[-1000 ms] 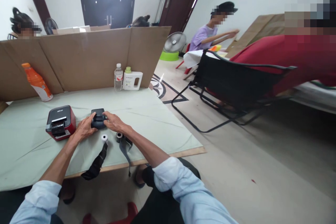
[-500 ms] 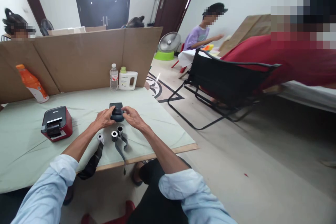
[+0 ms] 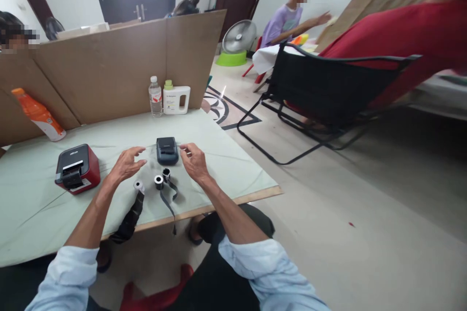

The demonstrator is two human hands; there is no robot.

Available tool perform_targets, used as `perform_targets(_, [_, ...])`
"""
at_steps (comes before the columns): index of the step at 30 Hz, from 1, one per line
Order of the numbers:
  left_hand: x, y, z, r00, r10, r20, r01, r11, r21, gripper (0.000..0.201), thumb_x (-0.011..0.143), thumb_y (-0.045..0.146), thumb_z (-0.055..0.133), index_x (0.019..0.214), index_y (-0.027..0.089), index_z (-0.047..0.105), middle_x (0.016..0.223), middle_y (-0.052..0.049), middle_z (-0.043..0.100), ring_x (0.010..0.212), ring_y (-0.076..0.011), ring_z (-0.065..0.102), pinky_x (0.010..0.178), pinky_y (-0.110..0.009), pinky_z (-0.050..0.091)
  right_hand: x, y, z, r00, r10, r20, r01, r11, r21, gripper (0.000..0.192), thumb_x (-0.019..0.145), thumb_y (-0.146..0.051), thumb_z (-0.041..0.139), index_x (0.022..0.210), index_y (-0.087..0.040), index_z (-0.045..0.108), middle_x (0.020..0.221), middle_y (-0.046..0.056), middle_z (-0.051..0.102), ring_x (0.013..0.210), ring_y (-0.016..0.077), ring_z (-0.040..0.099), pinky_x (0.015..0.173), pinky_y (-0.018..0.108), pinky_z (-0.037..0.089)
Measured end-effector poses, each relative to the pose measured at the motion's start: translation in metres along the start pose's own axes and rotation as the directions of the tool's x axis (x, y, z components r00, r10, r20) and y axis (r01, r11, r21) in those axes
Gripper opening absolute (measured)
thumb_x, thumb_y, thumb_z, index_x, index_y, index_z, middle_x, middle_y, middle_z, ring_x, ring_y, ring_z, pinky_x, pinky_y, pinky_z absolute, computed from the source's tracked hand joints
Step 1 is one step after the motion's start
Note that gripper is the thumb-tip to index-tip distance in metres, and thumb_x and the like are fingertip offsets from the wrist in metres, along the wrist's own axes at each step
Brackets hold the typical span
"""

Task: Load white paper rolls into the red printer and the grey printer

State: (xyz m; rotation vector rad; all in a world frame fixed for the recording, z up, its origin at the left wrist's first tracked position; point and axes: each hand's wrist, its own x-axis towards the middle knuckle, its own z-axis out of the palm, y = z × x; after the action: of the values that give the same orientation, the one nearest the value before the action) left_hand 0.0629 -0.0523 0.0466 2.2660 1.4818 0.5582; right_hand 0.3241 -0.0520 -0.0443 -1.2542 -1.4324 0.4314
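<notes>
Here, my left hand [image 3: 127,163] and right hand [image 3: 195,161], both loosely unclasped, hover on either side of the small dark device [image 3: 167,151], nearer the right edge of the tabletop [image 3: 233,165] than the left.

Left forearm [image 3: 89,216] stretched forward, left hand [image 3: 128,164] was spread, thumb and fingers parted, right forearm [image 3: 231,214] slanted inward, right hand [image 3: 195,163] was loosely curled.

sleeves [image 3: 260,262]: pale blue, rolled | trousers [image 3: 215,274]: dark | hands [image 3: 194,161]: bare
</notes>
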Motion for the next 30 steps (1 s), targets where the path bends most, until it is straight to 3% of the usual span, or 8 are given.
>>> perform_targets(4, [-0.047, -0.010, -0.007, 0.996, -0.085, -0.004, 0.084, 0.990, -0.116, 0.046, 0.085, 0.042, 0.066, 0.125, 0.019, 0.074, 0.126, -0.011, 0.075, 0.112, -0.0304, 0.072, 0.097, -0.043, 0.058, -0.002, -0.008, -0.003, 1.000, -0.030, 0.007, 0.030, 0.997, -0.071, 0.024, 0.091, -0.026, 0.048, 0.091, -0.020, 0.071, 0.091, 0.008, 0.072, 0.075, 0.0186, 0.063, 0.075, 0.031, 0.053])
perform_targets(9, [-0.089, -0.016, 0.014, 0.985, -0.174, 0.010, 0.169, 0.939, -0.300, 0.057, 0.081, 0.054, 0.073, 0.124, 0.017, 0.075, 0.125, -0.014, 0.075, 0.116, -0.0325, 0.070, 0.093, -0.042, 0.060, -0.005, -0.012, -0.003, 0.998, -0.044, 0.051, 0.047, 0.997, -0.067, 0.025, 0.092, -0.026, 0.049, 0.092, -0.019, 0.073, 0.087, 0.007, 0.074, 0.073, 0.0187, 0.063, 0.076, 0.031, 0.052])
perform_targets(16, [-0.101, -0.005, 0.029, 0.975, -0.224, 0.005, 0.206, 0.887, -0.414, 0.045, 0.086, 0.051, 0.064, 0.114, 0.018, 0.078, 0.111, -0.008, 0.079, 0.101, -0.0275, 0.074, 0.092, -0.038, 0.059, -0.009, -0.013, -0.001, 0.993, -0.077, 0.094, 0.083, 0.995, -0.056, 0.027, 0.091, -0.025, 0.049, 0.092, -0.018, 0.074, 0.087, 0.008, 0.075, 0.075, 0.0198, 0.065, 0.078, 0.032, 0.053])
perform_targets(24, [-0.109, -0.003, 0.040, 0.968, -0.249, -0.039, 0.214, 0.895, -0.391, 0.043, 0.090, 0.046, 0.060, 0.120, 0.019, 0.076, 0.123, -0.009, 0.077, 0.109, -0.0266, 0.072, 0.096, -0.039, 0.057, -0.015, -0.011, -0.001, 0.987, -0.144, 0.070, 0.147, 0.988, -0.043, 0.026, 0.090, -0.027, 0.050, 0.089, -0.019, 0.075, 0.085, 0.007, 0.076, 0.071, 0.0200, 0.066, 0.072, 0.033, 0.052])
perform_targets(26, [-0.114, -0.004, 0.037, 0.965, -0.242, -0.102, 0.192, 0.915, -0.355, 0.044, 0.090, 0.044, 0.061, 0.125, 0.020, 0.073, 0.127, -0.010, 0.074, 0.113, -0.0272, 0.070, 0.093, -0.039, 0.058, -0.017, -0.009, 0.000, 0.986, -0.158, 0.059, 0.161, 0.986, -0.040, 0.025, 0.090, -0.028, 0.051, 0.089, -0.020, 0.075, 0.084, 0.007, 0.076, 0.070, 0.0202, 0.066, 0.071, 0.033, 0.052])
perform_targets(28, [-0.122, -0.006, 0.027, 0.947, -0.212, -0.242, 0.151, 0.958, -0.244, 0.042, 0.091, 0.042, 0.061, 0.126, 0.021, 0.071, 0.129, -0.012, 0.071, 0.117, -0.0279, 0.066, 0.094, -0.041, 0.058, -0.018, -0.008, 0.001, 0.984, -0.172, 0.050, 0.175, 0.984, -0.041, 0.024, 0.090, -0.027, 0.052, 0.088, -0.020, 0.075, 0.084, 0.007, 0.077, 0.070, 0.0204, 0.066, 0.071, 0.033, 0.053])
perform_targets(30, [-0.133, -0.010, 0.010, 0.883, -0.173, -0.436, 0.163, 0.985, -0.060, 0.039, 0.093, 0.041, 0.061, 0.125, 0.021, 0.071, 0.128, -0.014, 0.068, 0.121, -0.0294, 0.062, 0.104, -0.046, 0.053, -0.018, -0.007, 0.001, 0.980, -0.192, 0.044, 0.194, 0.980, -0.048, 0.024, 0.089, -0.027, 0.052, 0.088, -0.020, 0.075, 0.084, 0.007, 0.077, 0.068, 0.0202, 0.066, 0.071, 0.034, 0.054])
